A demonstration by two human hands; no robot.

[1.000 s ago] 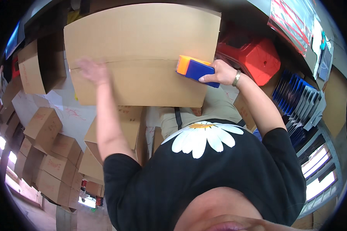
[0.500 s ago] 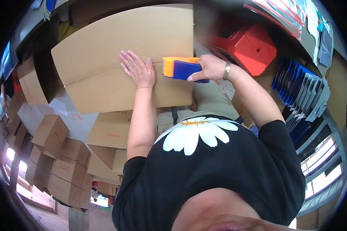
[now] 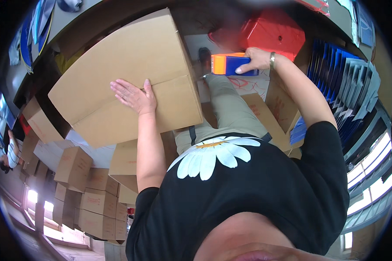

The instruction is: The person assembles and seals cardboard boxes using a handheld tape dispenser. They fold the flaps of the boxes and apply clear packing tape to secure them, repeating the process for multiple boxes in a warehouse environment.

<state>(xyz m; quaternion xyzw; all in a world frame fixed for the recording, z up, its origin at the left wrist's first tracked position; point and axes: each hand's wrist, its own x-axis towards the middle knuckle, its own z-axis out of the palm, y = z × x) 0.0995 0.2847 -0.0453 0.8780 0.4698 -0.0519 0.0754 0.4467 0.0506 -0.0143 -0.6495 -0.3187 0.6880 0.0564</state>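
Note:
A large brown cardboard box [image 3: 117,56] lies in front of me, its top flaps folded together along a seam. My left hand [image 3: 134,96] rests flat on the top near that seam, fingers stretched out. In my right hand [image 3: 257,60] is an orange and blue tape dispenser [image 3: 220,64], gripped by its blue part. The dispenser's orange front faces the box and hangs just past its right side, apart from it. A small shiny strip shows between the two; whether it is tape I cannot tell.
A red plastic stool [image 3: 274,35] stands at the far right. Blue and grey folders [image 3: 335,82] are racked on the right. Open cartons [image 3: 265,115] sit by my right leg, stacked cartons [image 3: 98,200] at the lower left. Another person [image 3: 13,150] is at the far left.
My right hand has carried the tape dispenser from over the box to beyond its right side. The box appears further left and turned, and my left hand has shifted left on it.

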